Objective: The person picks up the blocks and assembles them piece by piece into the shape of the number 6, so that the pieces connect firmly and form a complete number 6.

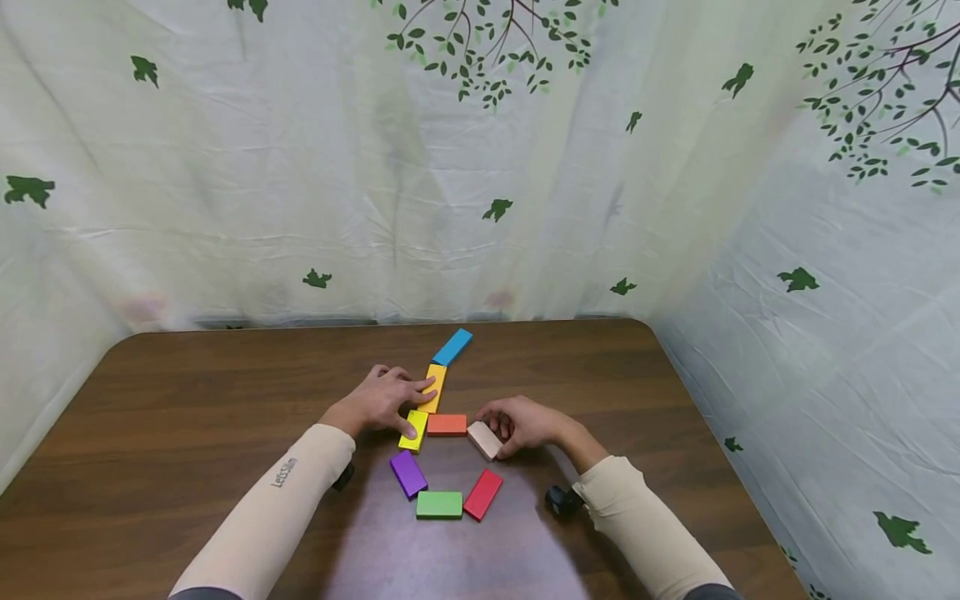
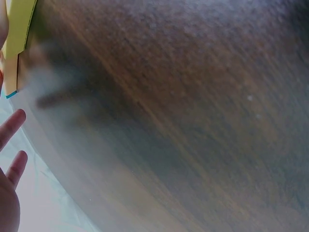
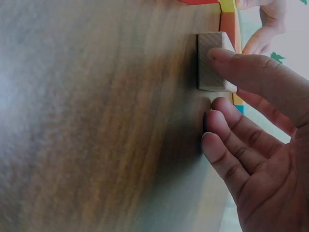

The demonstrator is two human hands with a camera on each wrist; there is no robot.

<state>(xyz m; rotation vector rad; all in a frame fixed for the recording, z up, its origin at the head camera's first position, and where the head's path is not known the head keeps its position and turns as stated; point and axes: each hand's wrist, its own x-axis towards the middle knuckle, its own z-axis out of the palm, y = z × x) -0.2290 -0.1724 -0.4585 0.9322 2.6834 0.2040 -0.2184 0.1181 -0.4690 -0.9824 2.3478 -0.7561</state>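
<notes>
My right hand pinches a plain wooden block by its ends, thumb on the near end and index finger at the far one. In the right wrist view the thumb presses the end face of that block, while the other fingers curl loosely beside it. An orange block lies just left of the plain one. My left hand is spread over the blocks, thumb on the yellow block and fingertips on the amber block. A blue block extends the line at the far end.
Nearer me, a purple block, a green block and a red block curve round below the orange one. All lie on a brown wooden table. Behind it hangs a pale curtain with leaf prints.
</notes>
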